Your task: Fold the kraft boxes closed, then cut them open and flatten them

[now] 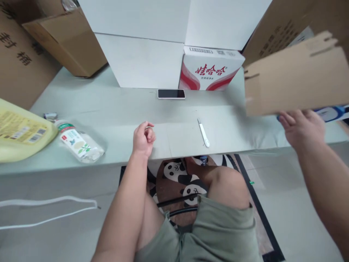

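Observation:
My right hand point(304, 127), raised at the right, grips the lower edge of a flat brown cardboard piece point(294, 78) that has slots cut in its edges. A blue-and-white item point(331, 113) shows partly behind that hand. My left hand point(144, 139) rests near the table's front edge with its fingers curled in, and nothing shows in it. Between the hands a white craft knife point(203, 134) lies on the table point(174, 120). A phone point(171, 94) with a dark screen lies farther back.
Large white boxes point(147, 60) and a red-and-white carton point(209, 72) stand at the back. On the left are a yellow jug point(24, 134), a clear labelled bottle point(79, 142) and a brown cardboard box point(71, 40). Another brown carton point(283, 32) stands at the back right.

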Action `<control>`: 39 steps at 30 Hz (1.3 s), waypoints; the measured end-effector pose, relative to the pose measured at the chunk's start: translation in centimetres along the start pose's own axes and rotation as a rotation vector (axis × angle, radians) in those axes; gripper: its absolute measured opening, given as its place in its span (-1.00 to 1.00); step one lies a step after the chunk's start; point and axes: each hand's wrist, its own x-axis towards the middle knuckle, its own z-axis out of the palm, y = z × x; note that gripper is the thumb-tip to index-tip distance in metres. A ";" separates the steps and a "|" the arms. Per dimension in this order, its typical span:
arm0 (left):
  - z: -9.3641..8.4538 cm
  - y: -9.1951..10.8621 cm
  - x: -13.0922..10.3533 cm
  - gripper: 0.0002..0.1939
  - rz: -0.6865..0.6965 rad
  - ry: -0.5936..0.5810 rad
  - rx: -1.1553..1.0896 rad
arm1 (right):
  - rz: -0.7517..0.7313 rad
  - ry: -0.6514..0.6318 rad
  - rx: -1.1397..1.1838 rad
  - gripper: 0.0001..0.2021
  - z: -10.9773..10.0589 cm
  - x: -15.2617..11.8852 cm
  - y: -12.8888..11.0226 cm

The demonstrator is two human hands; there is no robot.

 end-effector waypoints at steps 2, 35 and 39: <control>-0.1 0.1 0.1 -0.70 -0.001 0.006 -0.011 | 0.080 -0.124 0.031 -0.75 2.1 0.8 -0.8; -7.2 5.9 -0.4 -0.67 0.049 0.124 -0.357 | -0.132 -1.183 -0.134 -0.77 42.0 -18.8 -5.7; -7.6 6.4 -0.2 -0.67 0.011 0.152 -0.434 | -0.230 -1.209 -0.069 -0.82 52.6 -23.5 -10.2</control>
